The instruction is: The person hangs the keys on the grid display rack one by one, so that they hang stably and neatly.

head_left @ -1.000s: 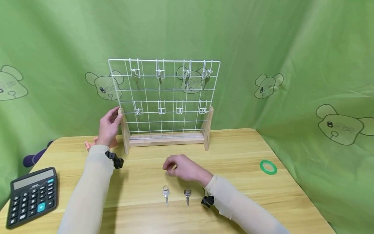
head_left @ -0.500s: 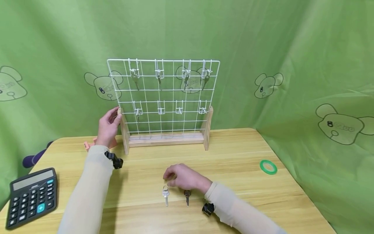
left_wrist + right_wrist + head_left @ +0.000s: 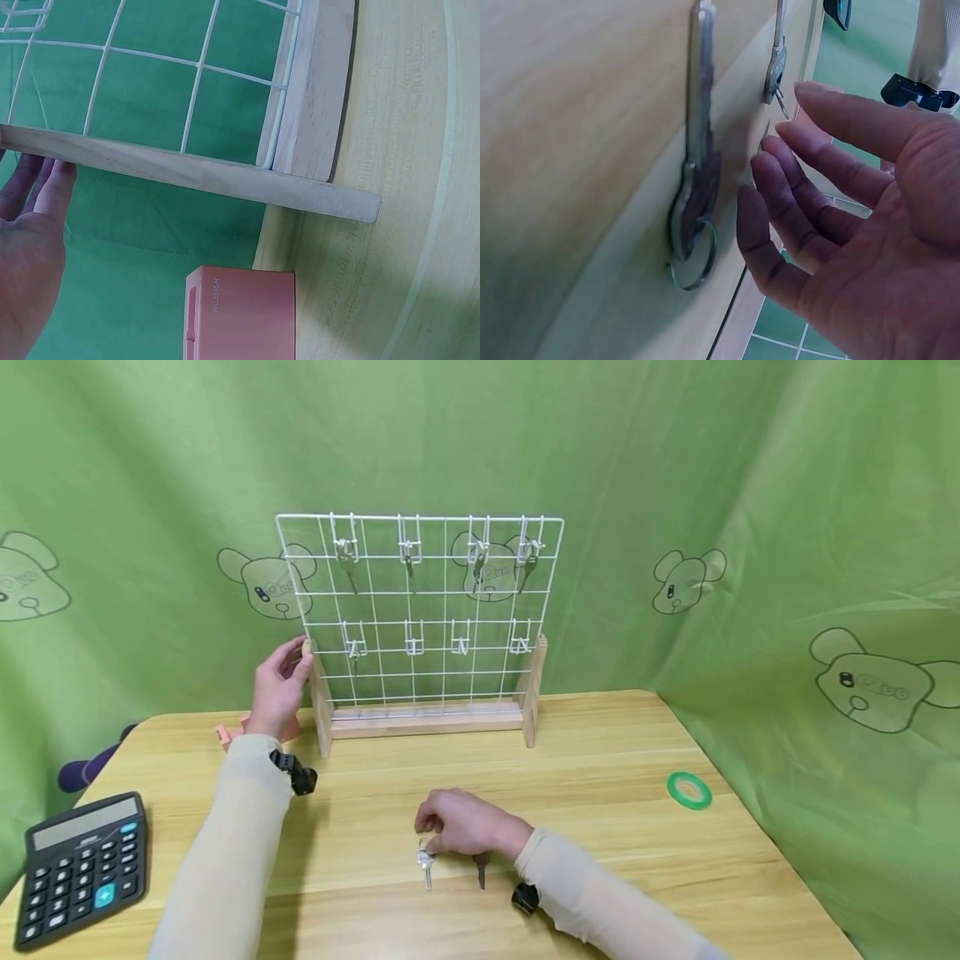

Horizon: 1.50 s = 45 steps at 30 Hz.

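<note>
My left hand (image 3: 277, 693) holds the left wooden upright (image 3: 321, 710) of a white wire grid rack (image 3: 420, 516) near its top. In the left wrist view its fingers (image 3: 56, 191) lie against the outer side of that upright. Two silver keys with small rings lie on the table. My right hand (image 3: 468, 822) is low over them, at the ring of the left key (image 3: 426, 862). The right wrist view has this key's ring (image 3: 782, 103) at the gap between thumb and index finger, which stand apart. The right key (image 3: 482, 872) is partly covered by the hand.
Several keys hang from the rack's upper hooks (image 3: 408, 552), and one from the lower left hook (image 3: 356, 648). A black calculator (image 3: 82, 868) lies at the left, a green tape roll (image 3: 689, 790) at the right. Behind my left hand is a pink case (image 3: 240, 315).
My right hand has come down and toward me, to the left key's ring, now covering the top of the right key. My left hand stays on the upright.
</note>
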Each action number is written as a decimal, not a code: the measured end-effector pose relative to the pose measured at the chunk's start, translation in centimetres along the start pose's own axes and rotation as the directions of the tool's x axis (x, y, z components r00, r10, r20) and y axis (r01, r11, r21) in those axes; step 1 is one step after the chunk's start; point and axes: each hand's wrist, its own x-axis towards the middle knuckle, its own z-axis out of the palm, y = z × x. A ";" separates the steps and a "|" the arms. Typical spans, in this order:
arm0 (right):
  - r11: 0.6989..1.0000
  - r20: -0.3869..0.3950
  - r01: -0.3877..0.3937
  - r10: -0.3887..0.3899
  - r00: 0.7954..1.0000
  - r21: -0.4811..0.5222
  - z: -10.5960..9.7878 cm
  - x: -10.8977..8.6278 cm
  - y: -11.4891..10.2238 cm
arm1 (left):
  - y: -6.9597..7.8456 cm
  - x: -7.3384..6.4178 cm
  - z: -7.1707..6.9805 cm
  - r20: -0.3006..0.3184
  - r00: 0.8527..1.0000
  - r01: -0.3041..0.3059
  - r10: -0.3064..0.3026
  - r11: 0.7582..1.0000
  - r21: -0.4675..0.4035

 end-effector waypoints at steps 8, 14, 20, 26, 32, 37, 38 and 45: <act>0.997 0.026 0.037 -0.035 0.999 -0.062 0.2 0.2 -0.2 | -0.2 0.0 0.1 -0.004 1.000 -0.010 0.010 1.000 0.006; 0.996 0.034 0.044 -0.042 0.999 -0.077 0.4 0.4 -0.1 | -0.2 0.1 0.1 -0.010 1.000 -0.012 0.012 1.000 0.015; 0.998 0.042 0.048 -0.046 0.998 -0.034 0.7 0.5 -0.1 | -0.2 0.0 0.1 -0.007 1.000 0.000 0.000 0.999 0.038; 0.999 0.032 0.037 -0.037 0.999 0.019 0.8 0.4 0.0 | -0.3 0.1 0.1 -0.002 1.000 -0.008 0.008 0.999 0.039; 0.997 0.010 0.036 -0.036 0.999 0.069 0.5 0.2 0.1 | -0.3 0.2 0.2 -0.006 1.000 -0.010 0.010 1.000 0.028; 0.994 -0.008 0.037 -0.036 0.999 0.107 0.3 -0.1 0.1 | -0.3 0.2 0.2 -0.016 1.000 -0.012 0.012 0.999 0.032; 0.993 -0.012 0.037 -0.035 0.999 0.115 0.3 -0.1 0.1 | -0.3 0.1 0.2 -0.018 1.000 -0.012 0.013 0.999 0.030; 0.984 -0.050 0.079 -0.072 0.996 0.162 -0.7 -0.4 -0.3 | -0.3 0.2 0.1 -0.019 1.000 -0.012 0.012 1.000 0.019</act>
